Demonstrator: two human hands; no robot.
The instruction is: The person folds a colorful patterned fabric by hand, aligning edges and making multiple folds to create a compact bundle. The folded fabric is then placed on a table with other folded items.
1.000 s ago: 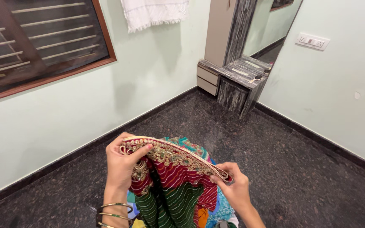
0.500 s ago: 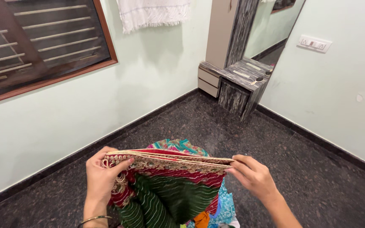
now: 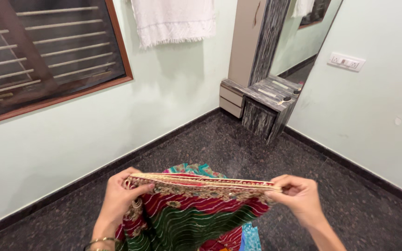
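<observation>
**Folded embroidered cloth held taut between two hands**

Pale green walls meet in a corner above a dark speckled stone floor [image 3: 219,148], edged with a black skirting. On the wall to the person's left sits a window [image 3: 43,51] with a brown wooden frame and horizontal bars, and a white towel [image 3: 173,18] hangs high beside it. In the corner stands a grey wood-grain dressing unit [image 3: 261,104] with a tall mirror [image 3: 298,42] and a low shelf; a few small items lie on that shelf, too small to make out. A white switch plate [image 3: 346,61] is fixed to the wall on the right.

Low in the view, a folded cloth [image 3: 191,214] in red and green bands with fine white lines is held up above the floor. Its stacked top edge carries a gold embroidered border [image 3: 201,183] and runs nearly level from one hand to the other. The left hand [image 3: 119,202] is closed on the left end of that edge, thumb lying over the front of the border and fingers behind; bangles [image 3: 101,241] circle the wrist. The right hand [image 3: 298,197] pinches the right end, fingers curled tight around the layers. Below the cloth, a patch of blue and multicoloured fabric [image 3: 250,234] shows.
</observation>
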